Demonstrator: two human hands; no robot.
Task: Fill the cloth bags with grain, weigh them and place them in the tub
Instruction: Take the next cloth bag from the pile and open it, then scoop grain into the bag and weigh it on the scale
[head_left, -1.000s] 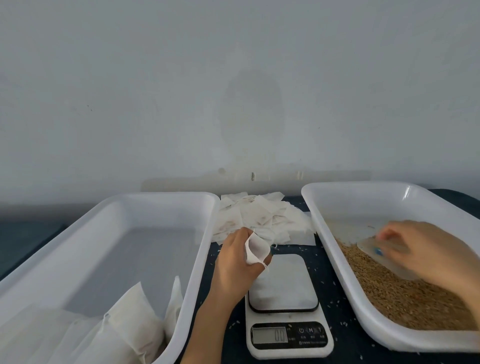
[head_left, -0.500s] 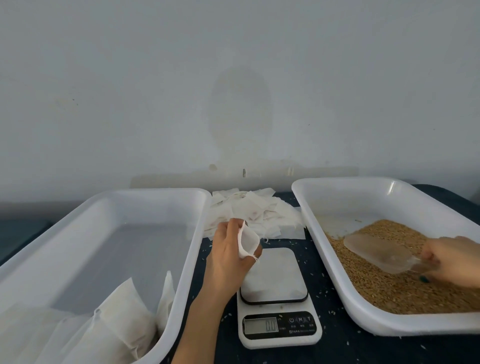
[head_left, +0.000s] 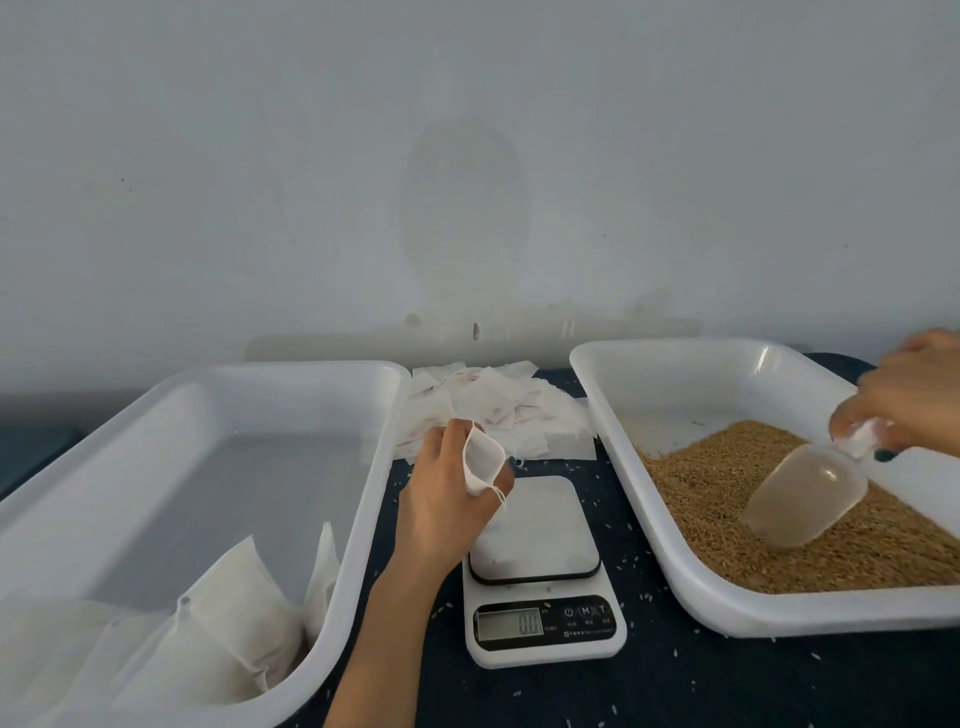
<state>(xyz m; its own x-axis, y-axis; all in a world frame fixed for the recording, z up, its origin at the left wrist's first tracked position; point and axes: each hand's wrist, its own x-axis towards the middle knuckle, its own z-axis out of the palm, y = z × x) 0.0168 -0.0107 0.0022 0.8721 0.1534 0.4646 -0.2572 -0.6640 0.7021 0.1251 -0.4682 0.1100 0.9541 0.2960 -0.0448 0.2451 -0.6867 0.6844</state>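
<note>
at far left a large white rectangular plastic tub (head_left: 218, 382) runs from the near edge back toward the grey wall (head_left: 467, 156). its near end holds filled white cloth bags (head_left: 223, 623), one leaning on the right side wall, and the tub's grey floor shows from them back to the far wall. a narrow strip of dark blue table cover (head_left: 675, 686) shows between the tub's right rim and the scale, and the left forearm lies along it. the left hand (head_left: 441, 504) hovers over the far left corner of the scale, fingers and thumb curled round a small white cloth bag (head_left: 480, 460) whose string hangs down. behind it a loose pile of flat white cloth bags (head_left: 493, 405) fills the gap between the two tubs. the white digital kitchen scale (head_left: 540, 644) sits near centre, apart from both tubs. stray grains dot the cover around it. to the right, a second white plastic tub (head_left: 602, 410) holds brown grain (head_left: 701, 488) spread toward its near end. the right hand (head_left: 904, 400), well apart from the left, grips the handle of a clear plastic scoop (head_left: 805, 493), tilted mouth-down with its lip in the grain.
</note>
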